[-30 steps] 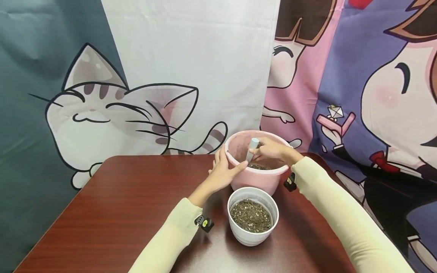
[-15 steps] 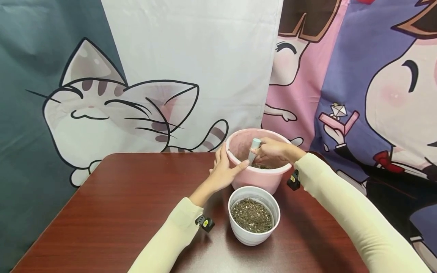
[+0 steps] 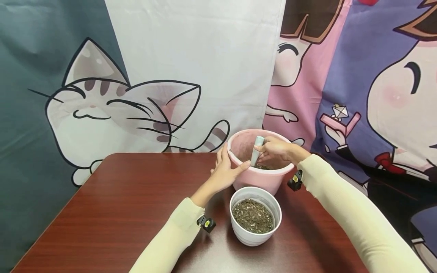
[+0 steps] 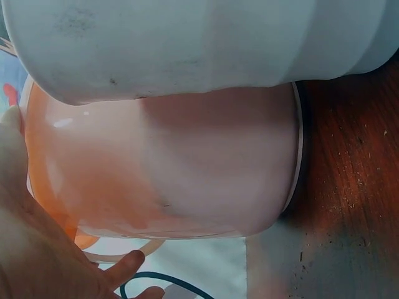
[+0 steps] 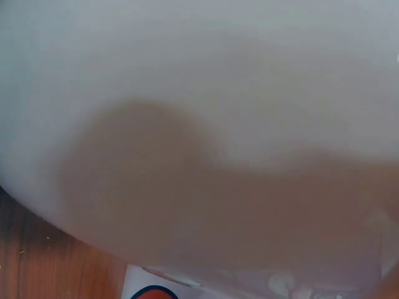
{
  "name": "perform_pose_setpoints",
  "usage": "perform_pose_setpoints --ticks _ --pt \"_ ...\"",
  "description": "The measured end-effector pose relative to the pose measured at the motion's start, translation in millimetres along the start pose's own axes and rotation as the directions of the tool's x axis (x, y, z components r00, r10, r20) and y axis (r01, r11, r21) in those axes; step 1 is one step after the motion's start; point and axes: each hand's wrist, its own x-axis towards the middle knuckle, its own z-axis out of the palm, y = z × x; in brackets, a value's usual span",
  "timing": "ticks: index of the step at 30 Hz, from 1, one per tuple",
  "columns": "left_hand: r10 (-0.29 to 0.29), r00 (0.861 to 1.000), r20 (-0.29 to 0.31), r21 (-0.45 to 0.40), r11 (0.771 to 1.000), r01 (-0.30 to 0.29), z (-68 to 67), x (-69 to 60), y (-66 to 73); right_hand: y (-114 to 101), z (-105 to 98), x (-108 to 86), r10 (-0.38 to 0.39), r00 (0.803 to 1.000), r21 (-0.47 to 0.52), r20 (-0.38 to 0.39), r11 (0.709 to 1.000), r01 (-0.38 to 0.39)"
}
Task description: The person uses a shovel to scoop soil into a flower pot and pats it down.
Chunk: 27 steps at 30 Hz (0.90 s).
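Note:
In the head view, my left hand (image 3: 224, 168) holds the near-left side of a pink basin (image 3: 264, 181), its thumb on the front rim and its fingers along the outside. Inside the basin, my right hand (image 3: 275, 148) grips the pale blue handle of a tool (image 3: 257, 149). The tool stands tilted, its lower end hidden behind the rim near the dark soil (image 3: 264, 167). Close in front is a white pot (image 3: 256, 239) holding potting soil (image 3: 253, 216). The left wrist view shows the white pot (image 4: 206, 47) beside the pink basin (image 4: 187, 162); the right wrist view is mostly a blurred pale surface.
Both vessels stand on a reddish-brown wooden table (image 3: 136, 197), towards its right side. Small dark crumbs lie on the wood in the left wrist view. A printed cloth backdrop (image 3: 205, 45) with cartoon figures hangs behind the table.
The blue handle has shifted slightly right and leans more, moving with my right hand inside the basin. My left hand keeps its place on the basin. The camera view has shifted a little.

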Motion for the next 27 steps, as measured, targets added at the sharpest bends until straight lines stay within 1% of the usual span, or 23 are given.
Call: perform_pose_setpoints --ticks 4,8,13,16,20,22,27 --pt "0.000 1.000 -0.003 0.004 1.000 0.000 1.1 -0.2 -0.4 0 0 -0.7 -0.010 1.000 0.028 -0.022 1.000 0.011" --pt "-0.007 1.000 -0.002 0.002 1.000 0.007 0.9 -0.6 -0.3 0 0 -2.3 -0.033 0.997 0.035 -0.069 0.999 0.035" --pt "-0.002 1.000 -0.006 0.003 1.000 0.002 0.7 -0.1 0.5 -4 -3 -4.3 -0.007 0.990 0.069 -0.138 0.997 0.017" --pt "0.001 1.000 -0.004 0.002 1.000 -0.001 1.9 0.0 2.8 -4 -6 -7.5 0.015 0.984 0.125 -0.178 0.992 0.007" --pt "0.010 1.000 0.010 -0.005 1.000 -0.010 3.0 0.0 4.4 -4 -9 -11.4 0.043 0.970 0.208 -0.241 0.978 0.009" --pt "0.009 1.000 0.007 -0.001 1.000 -0.009 3.0 0.3 3.5 -5 -11 -12.9 0.050 0.967 0.235 -0.249 0.972 0.011" --pt "-0.002 1.000 -0.025 0.005 1.000 0.002 1.7 0.3 1.8 -11 -13 -15.0 0.047 0.967 0.288 -0.249 0.957 0.027"
